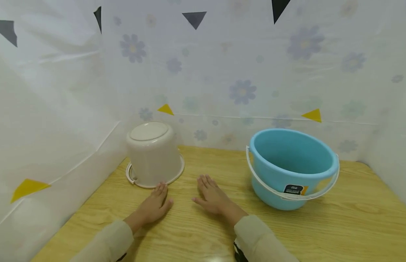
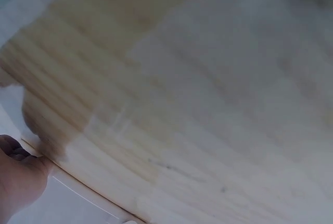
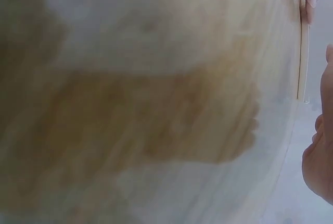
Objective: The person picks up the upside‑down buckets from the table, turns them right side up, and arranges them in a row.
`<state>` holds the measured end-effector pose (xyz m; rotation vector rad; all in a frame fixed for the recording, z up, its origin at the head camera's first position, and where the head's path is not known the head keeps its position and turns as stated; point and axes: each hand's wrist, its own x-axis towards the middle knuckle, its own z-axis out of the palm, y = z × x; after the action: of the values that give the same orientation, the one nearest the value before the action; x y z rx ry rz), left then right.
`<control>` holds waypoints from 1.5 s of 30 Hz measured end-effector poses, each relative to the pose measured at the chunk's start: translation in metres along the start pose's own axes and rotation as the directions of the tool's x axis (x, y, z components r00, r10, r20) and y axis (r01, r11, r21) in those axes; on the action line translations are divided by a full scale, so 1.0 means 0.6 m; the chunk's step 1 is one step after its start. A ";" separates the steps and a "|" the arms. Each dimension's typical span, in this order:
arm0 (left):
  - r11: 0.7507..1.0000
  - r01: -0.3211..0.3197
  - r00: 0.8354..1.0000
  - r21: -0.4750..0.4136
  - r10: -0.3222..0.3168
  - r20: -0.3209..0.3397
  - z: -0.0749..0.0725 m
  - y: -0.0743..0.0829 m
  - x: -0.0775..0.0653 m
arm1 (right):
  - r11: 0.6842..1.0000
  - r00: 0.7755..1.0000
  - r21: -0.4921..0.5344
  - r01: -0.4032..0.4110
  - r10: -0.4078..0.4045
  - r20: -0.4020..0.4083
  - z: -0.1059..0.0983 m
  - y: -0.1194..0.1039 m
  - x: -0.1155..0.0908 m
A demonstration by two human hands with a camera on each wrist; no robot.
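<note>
A cream bucket (image 1: 153, 156) stands upside down on the wooden table at the left, its rim on the tabletop. My left hand (image 1: 154, 204) lies palm down in front of it, with the fingertips at the bucket's near rim; whether they touch it is hard to tell. To the right, my right hand (image 1: 214, 198) is flat over the table, fingers straight, holding nothing. A light blue bucket (image 1: 271, 189) sits upright farther right, apart from that hand. Its white handle (image 1: 261, 182) hangs down across the front. Both wrist views show mostly blurred tabletop, with a hand (image 2: 23, 185) at the edge.
The wood-grain table (image 1: 189, 233) runs back to a white flower-printed sheet (image 1: 206, 72) that hangs behind and along the sides. Dark and yellow triangles (image 1: 312, 115) are stuck on the sheet. The cream bucket's folded handle (image 1: 130, 175) lies at its left side.
</note>
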<state>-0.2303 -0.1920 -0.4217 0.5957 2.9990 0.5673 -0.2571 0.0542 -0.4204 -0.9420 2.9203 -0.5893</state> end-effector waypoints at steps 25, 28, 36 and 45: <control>0.998 -0.062 0.998 0.013 0.062 -0.017 0.017 0.029 -0.020 | 0.999 0.999 0.013 0.042 -0.042 0.022 -0.001 -0.012 0.016; 0.997 -0.073 0.997 0.003 0.073 -0.012 0.018 0.033 -0.023 | 0.999 0.999 0.005 0.042 -0.042 0.023 0.000 -0.014 0.018; 0.996 -0.092 0.996 -0.017 0.092 0.004 0.022 0.042 -0.029 | 1.000 0.997 0.001 0.016 -0.016 0.074 0.004 -0.013 0.019; 0.990 -0.138 0.990 0.011 0.138 0.009 0.027 0.061 -0.037 | 0.999 0.996 -0.032 0.003 0.000 0.090 0.002 -0.013 0.017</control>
<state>-0.1947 -0.1633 -0.4248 0.8099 2.9723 0.5525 -0.2609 0.0420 -0.4176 -0.9478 2.8575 -0.4882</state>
